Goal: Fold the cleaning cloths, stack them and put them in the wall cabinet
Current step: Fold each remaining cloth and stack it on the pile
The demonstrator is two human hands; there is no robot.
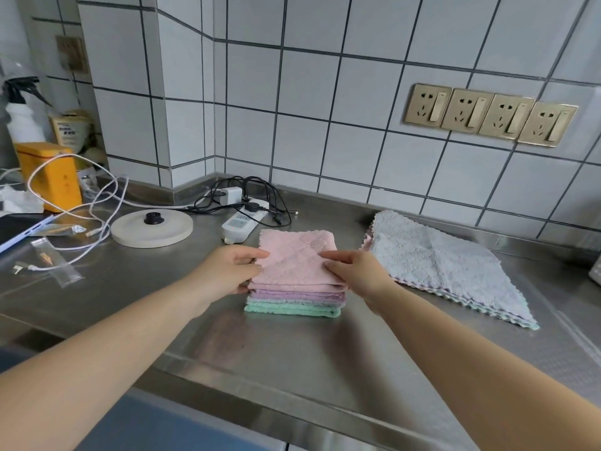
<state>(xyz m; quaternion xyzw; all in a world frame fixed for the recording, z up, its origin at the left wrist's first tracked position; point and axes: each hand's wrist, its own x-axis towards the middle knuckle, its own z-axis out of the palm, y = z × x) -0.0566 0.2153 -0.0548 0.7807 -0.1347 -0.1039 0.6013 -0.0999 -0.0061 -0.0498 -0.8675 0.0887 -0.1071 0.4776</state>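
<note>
A stack of folded cloths (294, 299) lies on the steel counter (260, 346), with a pink cloth (297, 255) on top, then purple, grey and green layers. My left hand (227, 271) holds the stack's left side, thumb on top and fingers curled at the edge. On the other side, my right hand (354, 271) grips the right edge of the pink cloth, thumb above. A pile of unfolded cloths (435, 265), grey on top, lies flat to the right.
A white power strip (242, 224) with black cables sits behind the stack. A round kettle base (152, 227), white cable, orange box (48, 175) and spray bottle (22, 115) crowd the left. Wall sockets (489, 113) are set in the tiled wall.
</note>
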